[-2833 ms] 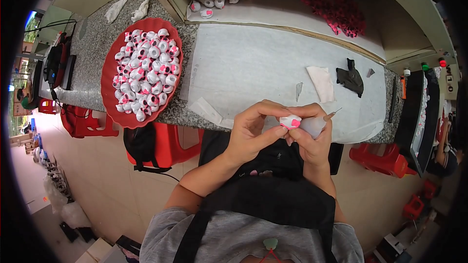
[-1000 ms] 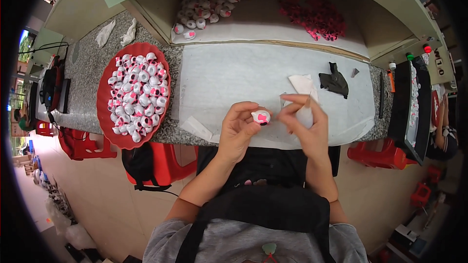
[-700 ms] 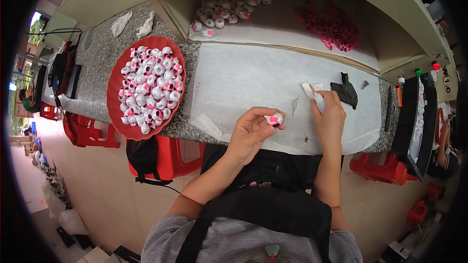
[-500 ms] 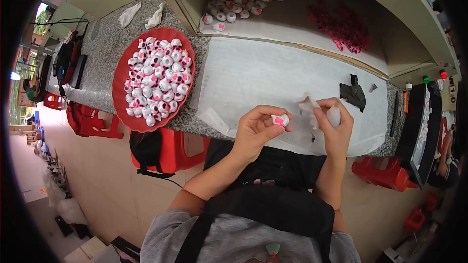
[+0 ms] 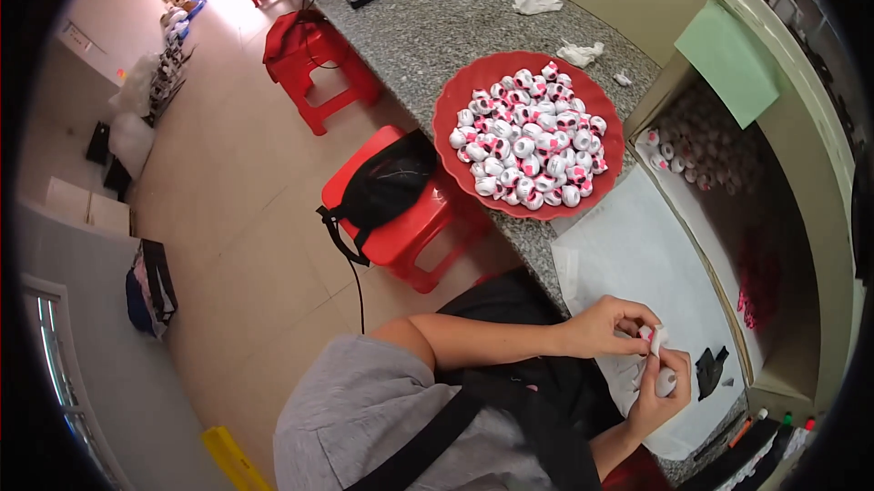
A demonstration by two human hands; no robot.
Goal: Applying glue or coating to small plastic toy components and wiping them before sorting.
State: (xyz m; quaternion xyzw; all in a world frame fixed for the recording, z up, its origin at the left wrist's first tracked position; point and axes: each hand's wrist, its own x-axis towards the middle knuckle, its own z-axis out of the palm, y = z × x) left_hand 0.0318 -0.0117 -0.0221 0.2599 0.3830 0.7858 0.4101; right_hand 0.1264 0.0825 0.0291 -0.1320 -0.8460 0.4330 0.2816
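My left hand (image 5: 603, 327) pinches a small round white piece with pink marks (image 5: 645, 334) between thumb and fingertips. Right up against it, my right hand (image 5: 657, 400) presses a crumpled white wipe (image 5: 660, 338) to the piece with its fingertips. A smooth white rounded object (image 5: 667, 382) sits in the curl of my right hand; its kind I cannot make out. Both hands are over a white sheet (image 5: 628, 232) on the bench. Beyond them, a red scalloped bowl (image 5: 446, 141) holds a heap of similar white and pink pieces.
The speckled stone bench (image 5: 410, 45) bears crumpled white wipes (image 5: 535, 1) behind the bowl. A shelf box (image 5: 810, 345) holds more pieces and a pink pile (image 5: 756, 286). A black scrap (image 5: 710, 371) lies beside my right hand. Red stools (image 5: 387, 172) stand along the bench; one carries a black bag (image 5: 387, 186).
My view has swung to the left. My hands have come together, and the wipe in my right hand now meets the small piece held by my left.
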